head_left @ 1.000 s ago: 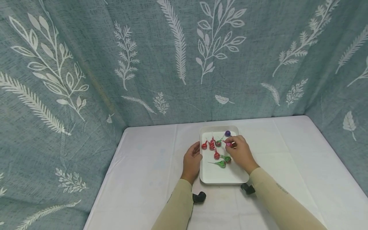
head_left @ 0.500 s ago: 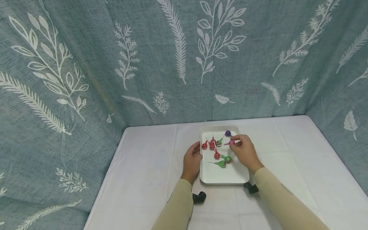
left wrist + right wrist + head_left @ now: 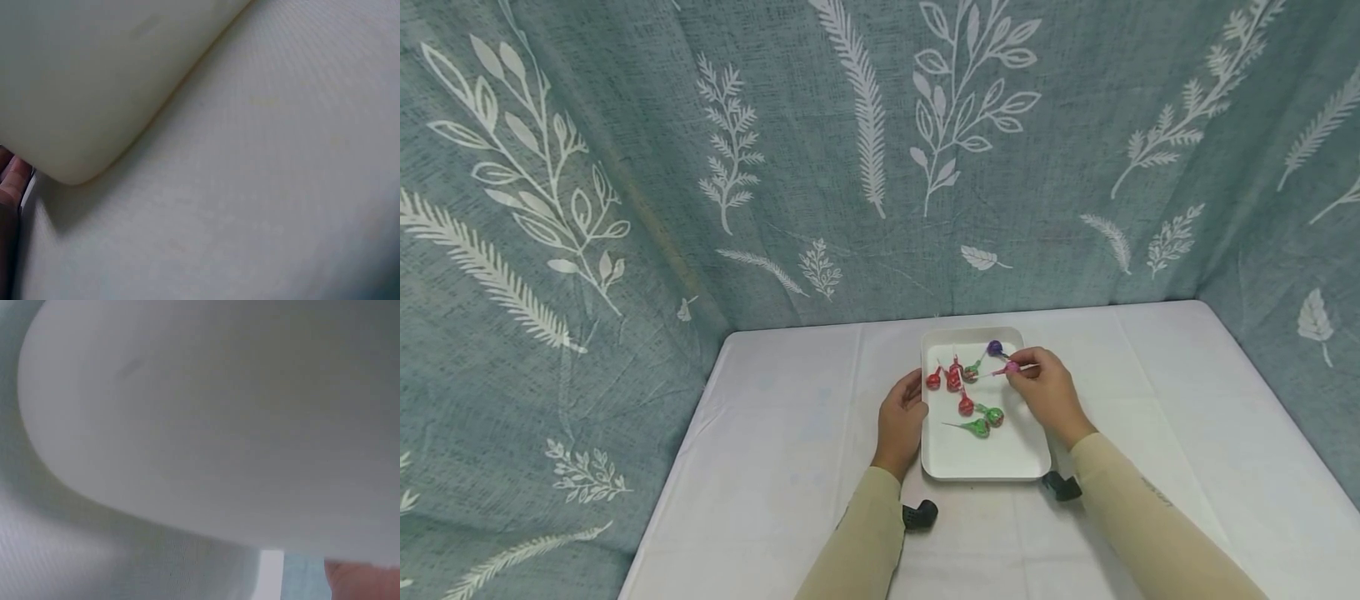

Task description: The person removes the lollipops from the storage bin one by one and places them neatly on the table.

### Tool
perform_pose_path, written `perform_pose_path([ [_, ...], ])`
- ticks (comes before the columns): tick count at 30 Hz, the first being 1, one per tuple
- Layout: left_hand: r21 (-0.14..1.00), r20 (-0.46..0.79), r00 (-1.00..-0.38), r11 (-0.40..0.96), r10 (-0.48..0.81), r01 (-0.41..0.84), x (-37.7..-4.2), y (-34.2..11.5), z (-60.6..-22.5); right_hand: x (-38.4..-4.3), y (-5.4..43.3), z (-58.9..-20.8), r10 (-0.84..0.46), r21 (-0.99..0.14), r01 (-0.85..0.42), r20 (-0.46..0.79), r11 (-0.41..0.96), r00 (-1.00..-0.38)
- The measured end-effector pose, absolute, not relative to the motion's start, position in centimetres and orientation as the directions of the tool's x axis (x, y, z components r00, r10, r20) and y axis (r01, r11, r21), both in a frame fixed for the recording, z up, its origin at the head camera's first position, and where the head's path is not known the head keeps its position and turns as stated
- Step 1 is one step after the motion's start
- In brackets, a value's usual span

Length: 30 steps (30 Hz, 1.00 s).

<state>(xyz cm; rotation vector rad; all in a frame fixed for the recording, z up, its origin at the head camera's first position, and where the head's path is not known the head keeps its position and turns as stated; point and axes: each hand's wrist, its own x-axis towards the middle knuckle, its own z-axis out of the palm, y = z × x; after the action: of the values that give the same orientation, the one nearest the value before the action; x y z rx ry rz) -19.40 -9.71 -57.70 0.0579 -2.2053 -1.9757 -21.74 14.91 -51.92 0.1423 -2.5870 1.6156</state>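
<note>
A shallow white tray [image 3: 985, 463] lies on the white-covered table with several wrapped lollipops in it. My left hand [image 3: 901, 421] holds the tray's left side, with the thumb at the rim. Over the tray's right edge, my right hand [image 3: 1047, 390] pinches a pink lollipop [image 3: 1012, 367] by its round head, its stick pointing left. Just behind that lies a purple lollipop [image 3: 995, 347]. Red lollipops [image 3: 966, 406] are bunched at the left, and green ones [image 3: 977, 428] lie in the middle. In both wrist views the tray's outer wall [image 3: 119, 81] hides most of the hand.
White cloth [image 3: 790, 433] covers the table on both sides of the tray. A teal curtain with white leaf prints [image 3: 880, 250] hangs behind and at the sides. Black wrist cameras [image 3: 920, 515] jut out below both wrists, near the tray's front edge.
My right hand has moved right with the pink lollipop, from the middle of the tray to its right edge. The left hand and the tray have stayed put.
</note>
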Motion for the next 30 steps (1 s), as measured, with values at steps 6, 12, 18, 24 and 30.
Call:
perform_pose_path([
  [6, 0.991, 0.091, -0.984, 0.113, -0.154, 0.074, -19.4, -9.6, -57.6, -22.1, 15.3, -52.0, -0.017, -0.891, -0.103, 0.107, 0.442, -0.994],
  [12, 0.989, 0.110, -0.982, 0.120, -0.151, 0.092, -19.4, -9.6, -57.6, -22.3, 15.7, -51.9, -0.015, -0.892, -0.103, 0.108, 0.441, -0.994],
  [18, 0.989, 0.108, -0.983, 0.117, -0.148, 0.091, -19.5, -9.5, -57.5, -22.4, 16.3, -51.7, -0.010, -0.897, -0.097, 0.103, 0.431, -0.995],
  [24, 0.989, 0.110, -0.982, 0.116, -0.153, 0.093, -19.6, -9.5, -57.5, -22.8, 17.0, -51.7, 0.001, -0.901, -0.059, 0.065, 0.429, -0.998],
  [30, 0.989, 0.106, -0.981, 0.120, -0.164, 0.087, -19.8, -9.3, -57.6, -23.2, 17.9, -51.9, 0.028, -0.900, -0.046, 0.064, 0.433, -0.998],
])
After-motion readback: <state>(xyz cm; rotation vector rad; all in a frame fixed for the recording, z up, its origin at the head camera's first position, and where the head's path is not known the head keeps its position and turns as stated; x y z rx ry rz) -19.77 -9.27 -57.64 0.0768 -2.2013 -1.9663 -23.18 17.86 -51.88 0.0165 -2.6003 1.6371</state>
